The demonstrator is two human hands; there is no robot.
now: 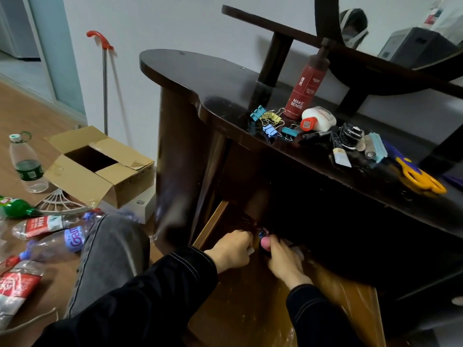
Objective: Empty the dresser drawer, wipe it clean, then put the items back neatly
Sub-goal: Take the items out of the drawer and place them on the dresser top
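Note:
The dresser drawer [213,224] is pulled open below the dark dresser top [225,81]. Both my hands reach into its shadowed back. My left hand [231,249] is curled around something small and dark that I cannot make out. My right hand [283,259] pinches a small blue and pink item [264,237] between thumb and fingers. On the dresser top lie taken-out items: coloured binder clips [269,120], a red bottle [307,86], a white glue bottle [318,118], black pens [317,135], a lint roller [374,147] and yellow scissors [421,179].
An open cardboard box [100,164] stands on the wooden floor to the left, with several plastic bottles [26,164] scattered around it. A red-handled pole [105,81] leans on the wall. My knee [110,246] is beside the drawer. A mirror [390,33] rises behind the dresser top.

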